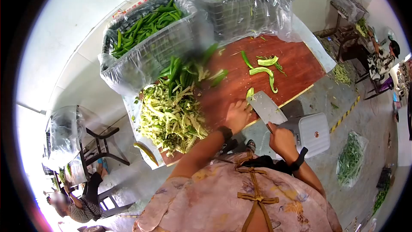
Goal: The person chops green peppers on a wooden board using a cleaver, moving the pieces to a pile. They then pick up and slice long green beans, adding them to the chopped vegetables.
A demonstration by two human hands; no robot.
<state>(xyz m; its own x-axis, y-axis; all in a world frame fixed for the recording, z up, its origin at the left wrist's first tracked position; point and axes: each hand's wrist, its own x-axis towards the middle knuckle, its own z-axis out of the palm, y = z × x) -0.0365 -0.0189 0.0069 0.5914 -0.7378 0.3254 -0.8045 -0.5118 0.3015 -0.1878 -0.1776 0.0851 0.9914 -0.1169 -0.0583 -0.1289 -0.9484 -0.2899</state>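
My right hand (pixel 283 141) is wrapped around the handle of a cleaver (pixel 267 107). Its broad blade stands right beside my left hand (pixel 238 115), which is down on the red-brown cutting board (pixel 223 99) near the front edge. The left fingers are bent over a green pepper piece (pixel 250 93) whose end sticks out past the fingertips, close to the blade. Farther up the board lie split pepper pieces (pixel 269 72) with pale insides showing. A large heap of pale pepper cores and scraps (pixel 171 118) covers the left side, with whole green peppers (pixel 176 75) above it.
Two plastic-lined crates stand behind the board: the left crate (pixel 150 51) holds many green peppers, the right crate (pixel 253 15) a few green pieces. A metal box (pixel 314 131) and a bag of greens (pixel 351 161) sit to the right. Other people sit at both sides.
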